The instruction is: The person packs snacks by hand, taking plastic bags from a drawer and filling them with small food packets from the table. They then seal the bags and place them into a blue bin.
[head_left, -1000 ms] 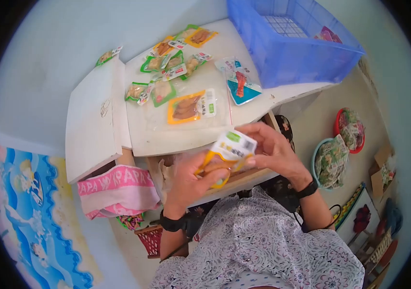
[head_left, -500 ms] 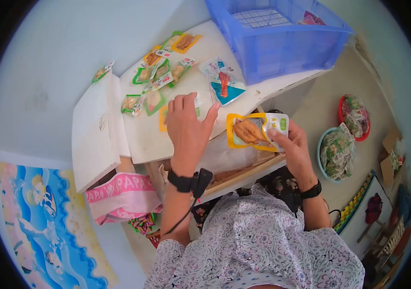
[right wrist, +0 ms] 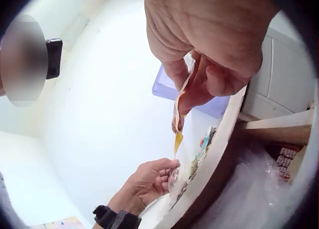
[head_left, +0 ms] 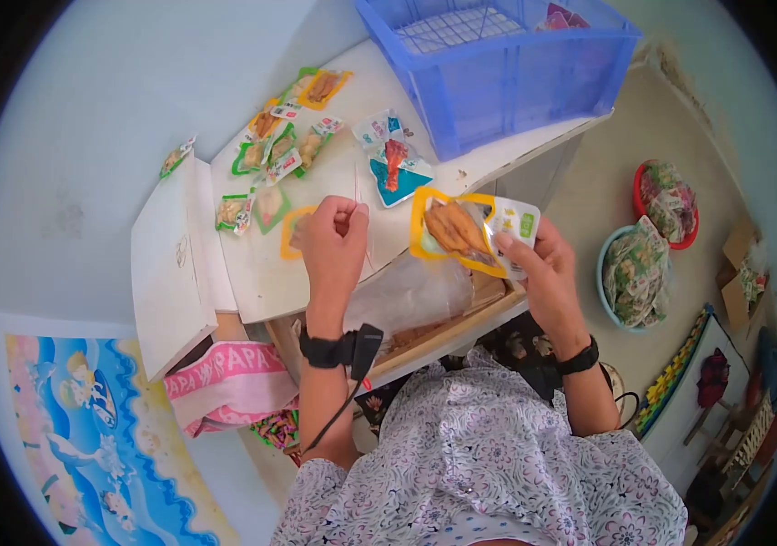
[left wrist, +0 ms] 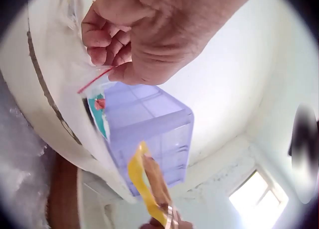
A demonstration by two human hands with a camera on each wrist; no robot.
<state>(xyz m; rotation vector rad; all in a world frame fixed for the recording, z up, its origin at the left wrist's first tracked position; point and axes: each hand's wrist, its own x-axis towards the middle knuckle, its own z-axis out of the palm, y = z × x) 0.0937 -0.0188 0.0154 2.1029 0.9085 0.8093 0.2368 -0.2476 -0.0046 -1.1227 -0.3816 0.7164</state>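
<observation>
My left hand lies on the white table, fingers curled, pinching the mouth of a clear zip bag. The left wrist view shows the bag's red zip strip between thumb and fingers. An orange-edged snack packet shows partly under that hand. My right hand holds a yellow-framed snack packet up in the air to the right of the bag. In the right wrist view the packet hangs edge-on from pinching fingers, with the left hand below it.
A blue crate stands at the table's far right. Several small snack packets and a blue-edged one lie behind my left hand. Crumpled clear plastic sits at the front edge. Bowls of packets stand on the floor.
Both hands held the yellow packet near the table's front. The left hand let go, reached onto the clear bag and now pinches its edge. The right hand carried the packet rightward.
</observation>
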